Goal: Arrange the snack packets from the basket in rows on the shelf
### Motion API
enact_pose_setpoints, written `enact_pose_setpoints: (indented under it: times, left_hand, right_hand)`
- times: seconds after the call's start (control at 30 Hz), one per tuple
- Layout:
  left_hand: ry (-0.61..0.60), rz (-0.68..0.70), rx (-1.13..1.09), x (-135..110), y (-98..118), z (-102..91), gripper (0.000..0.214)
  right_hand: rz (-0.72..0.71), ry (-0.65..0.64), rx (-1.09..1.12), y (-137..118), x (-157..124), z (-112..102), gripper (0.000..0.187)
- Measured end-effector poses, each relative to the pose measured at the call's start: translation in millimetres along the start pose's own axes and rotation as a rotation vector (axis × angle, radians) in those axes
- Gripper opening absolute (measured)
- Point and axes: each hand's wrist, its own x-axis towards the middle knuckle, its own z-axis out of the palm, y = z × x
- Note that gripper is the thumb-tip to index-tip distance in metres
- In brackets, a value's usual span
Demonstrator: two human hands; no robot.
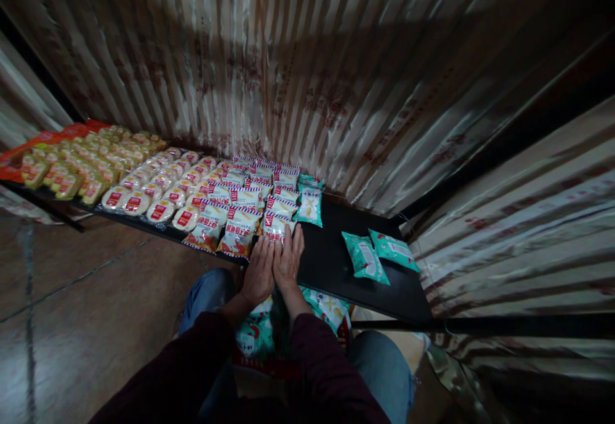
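Note:
My left hand (260, 273) and my right hand (289, 259) lie side by side at the shelf's front edge, fingers stretched forward. Their fingertips rest against the lower part of a white snack bag (277, 224) with red print, at the front of its row. More bags of this kind, such as a snack bag (239, 227) with an orange bottom, stand in rows to the left. A green-and-white snack bag (310, 205) leans just beyond my right hand. Neither hand seems to grip anything; the palms face down and are hidden.
Farther left on the black shelf (327, 264) are round wrapped cakes (158, 211) and small yellow packets (93, 187). Two green bags (366, 259) lie at the right. Below the shelf, between my knees, a red basket (269, 366) holds green bags. A striped curtain (298, 78) hangs behind.

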Motion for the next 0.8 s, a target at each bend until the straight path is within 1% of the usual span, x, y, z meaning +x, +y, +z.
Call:
enact_pose_setpoints:
  times: [0.07, 0.13, 0.17, 0.27, 0.3, 0.33, 0.43, 0.5, 0.63, 0.8]
  left_hand:
    - [0.035, 0.032, 0.011, -1, -1, -9.8, 0.061]
    - [0.075, 0.018, 0.047, 1, -8, -24.0, 0.059]
    - [0.103, -0.012, 0.078, 3, -13, -31.9, 0.058]
    - [0.181, -0.173, 0.191, 12, -35, -52.1, 0.053]
    - [0.196, -0.184, 0.202, 16, -42, -56.1, 0.053]
    - [0.184, -0.183, 0.201, 18, -48, -58.3, 0.054]
    - [0.118, -0.148, 0.178, 22, -57, -55.7, 0.062]
    - [0.110, -0.160, 0.174, 22, -59, -49.6, 0.066]
    - [0.173, -0.179, 0.137, 19, -59, -40.6, 0.062]
    - [0.278, -0.203, 0.079, 28, -59, -43.2, 0.062]
  right_hand:
    - [-0.016, 0.033, -0.039, -1, 0, -1, 0.050]
    - [-0.036, 0.045, -0.084, -4, 0, -4, 0.051]
    - [-0.046, 0.045, -0.109, -7, 1, -5, 0.051]
    - [-0.088, 0.035, -0.173, -17, 4, -8, 0.052]
    - [-0.107, 0.032, -0.187, -20, 6, -8, 0.052]
    - [-0.125, 0.028, -0.197, -23, 8, -8, 0.051]
    - [-0.143, 0.011, -0.222, -30, 11, -6, 0.052]
    - [-0.130, -0.002, -0.229, -31, 12, -4, 0.053]
    - [-0.134, 0.001, -0.198, -29, 10, -1, 0.052]
    - [-0.134, 0.030, -0.132, -28, 8, -1, 0.048]
